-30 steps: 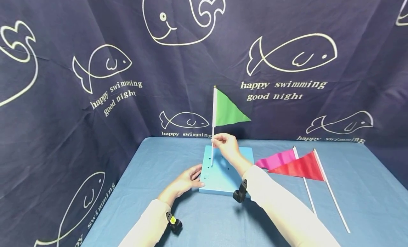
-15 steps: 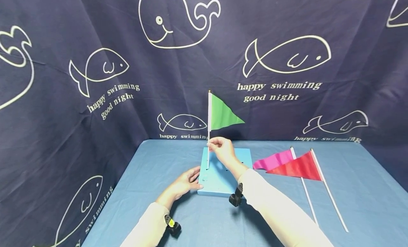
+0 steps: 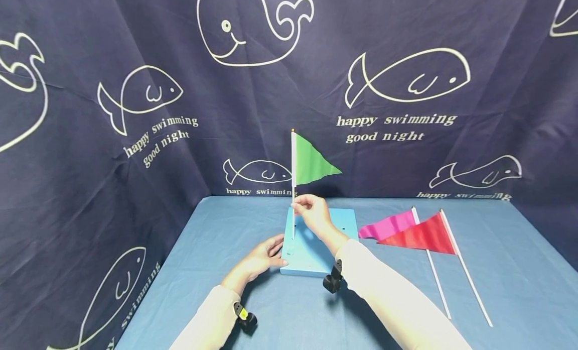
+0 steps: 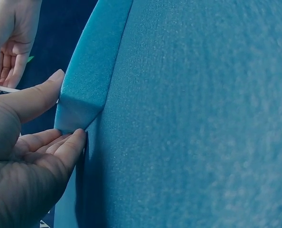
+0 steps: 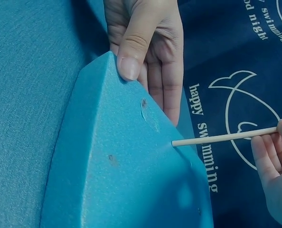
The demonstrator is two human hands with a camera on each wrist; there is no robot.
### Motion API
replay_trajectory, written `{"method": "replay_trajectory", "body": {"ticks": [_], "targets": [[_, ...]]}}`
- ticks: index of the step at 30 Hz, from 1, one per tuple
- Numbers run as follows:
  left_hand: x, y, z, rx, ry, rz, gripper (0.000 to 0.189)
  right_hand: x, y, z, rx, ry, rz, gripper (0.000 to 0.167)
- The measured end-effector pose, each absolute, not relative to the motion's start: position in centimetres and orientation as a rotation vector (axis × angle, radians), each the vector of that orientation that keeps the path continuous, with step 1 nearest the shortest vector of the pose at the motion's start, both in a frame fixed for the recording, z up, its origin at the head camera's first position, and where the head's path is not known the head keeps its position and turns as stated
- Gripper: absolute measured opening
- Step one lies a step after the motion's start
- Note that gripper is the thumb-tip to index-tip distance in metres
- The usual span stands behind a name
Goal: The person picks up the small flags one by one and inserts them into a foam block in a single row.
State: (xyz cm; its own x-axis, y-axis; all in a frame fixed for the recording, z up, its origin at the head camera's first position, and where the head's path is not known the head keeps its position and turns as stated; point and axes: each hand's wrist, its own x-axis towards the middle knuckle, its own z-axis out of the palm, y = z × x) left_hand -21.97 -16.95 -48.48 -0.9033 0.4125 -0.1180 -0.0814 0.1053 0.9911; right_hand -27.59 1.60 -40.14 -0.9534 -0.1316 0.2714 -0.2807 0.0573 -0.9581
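Observation:
A green triangular flag (image 3: 311,161) on a thin white stick stands nearly upright over a light-blue foam block (image 3: 307,267). My right hand (image 3: 314,214) pinches the stick below the cloth, between thumb and fingertips. In the right wrist view the lower end of the stick (image 5: 217,138) meets the block's top near its left edge, where a small hole shows close to it. My left hand (image 3: 262,257) holds the near left corner of the block. Seen from the left wrist, the thumb and fingers lie on different faces of the foam corner (image 4: 79,95).
Right of the block, a pink flag (image 3: 390,225) and a red flag (image 3: 426,235) lie on the blue tablecloth (image 3: 506,264), the red partly over the pink. Other small holes dot the block. A dark curtain (image 3: 280,104) with white fish drawings hangs behind the table.
My right hand has brought the green flag a little to the left, and its stick has become more upright over the block's left part. The left hand keeps its hold on the block.

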Motion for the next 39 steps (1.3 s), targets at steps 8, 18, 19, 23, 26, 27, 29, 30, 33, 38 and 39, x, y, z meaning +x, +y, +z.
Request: {"method": "replay_trajectory", "body": {"ticks": [8,18,19,23,26,27,29,30,33,38,39], "targets": [[-22.0,-16.9,-48.4,0.32,2.027,1.842,0.08,-29.0,1.2,-41.9,0.412,-2.213,1.972,0.012],[-22.0,-16.9,-48.4,0.31,2.024,1.845,0.081,-28.7,1.0,-42.4,0.362,-2.281,1.923,0.008],[-22.0,-16.9,-48.4,0.308,2.025,1.844,0.081,-28.7,1.0,-42.5,0.364,-2.277,1.93,0.008],[-22.0,-16.9,-48.4,0.304,2.029,1.842,0.081,-28.8,0.8,-42.6,0.37,-2.277,1.899,0.009],[-22.1,-17.0,-48.4,0.299,2.029,1.843,0.081,-28.7,0.7,-42.6,0.367,-2.292,1.857,0.009],[-22.1,-17.0,-48.3,0.299,2.03,1.843,0.082,-28.7,0.7,-42.6,0.363,-2.299,1.843,0.009],[-22.0,-17.0,-48.3,0.3,2.029,1.846,0.081,-28.6,0.6,-42.6,0.364,-2.3,1.83,0.009],[-22.0,-17.0,-48.3,0.299,2.026,1.849,0.081,-28.6,0.6,-42.6,0.362,-2.301,1.824,0.009],[-22.0,-17.0,-48.4,0.302,2.021,1.851,0.081,-28.6,0.5,-42.7,0.35,-2.313,1.797,0.009],[-22.0,-17.0,-48.5,0.308,2.012,1.855,0.08,-28.8,0.3,-42.8,0.344,-2.304,1.778,0.009],[-22.0,-17.0,-48.5,0.309,2.014,1.854,0.08,-28.8,0.2,-42.8,0.345,-2.293,1.782,0.009]]}}
